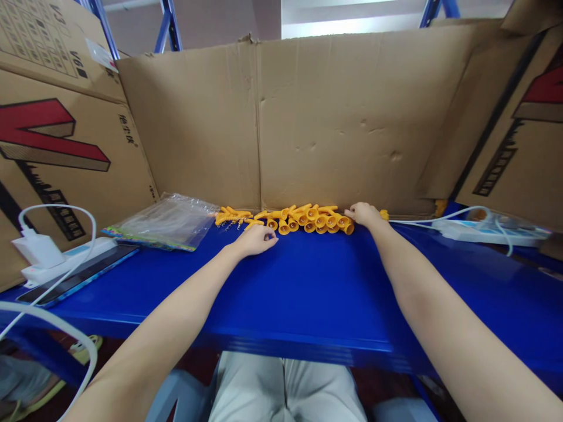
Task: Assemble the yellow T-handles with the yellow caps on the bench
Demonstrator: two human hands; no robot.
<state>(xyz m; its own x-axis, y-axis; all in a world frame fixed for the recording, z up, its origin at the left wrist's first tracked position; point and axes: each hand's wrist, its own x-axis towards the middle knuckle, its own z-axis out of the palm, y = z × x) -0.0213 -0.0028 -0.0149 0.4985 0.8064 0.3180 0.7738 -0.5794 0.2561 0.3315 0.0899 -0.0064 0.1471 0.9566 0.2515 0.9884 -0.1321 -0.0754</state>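
A row of several small orange plastic parts (pixel 303 218) lies on the blue shelf (pixel 308 293), against the cardboard wall behind it. My left hand (pixel 255 239) rests on the shelf just in front of the row's left half, fingers curled and pinched together near one orange part. My right hand (pixel 363 214) reaches to the right end of the row, its fingers closed around the last orange parts there. Whether either hand truly holds a part is hard to make out.
A clear plastic bag (pixel 165 221) lies left of the parts. Further left are a phone (pixel 74 276), a white charger (pixel 37 249) and a cable. A white power strip (pixel 484 231) sits at right. Cardboard boxes (pixel 65 152) wall in the shelf.
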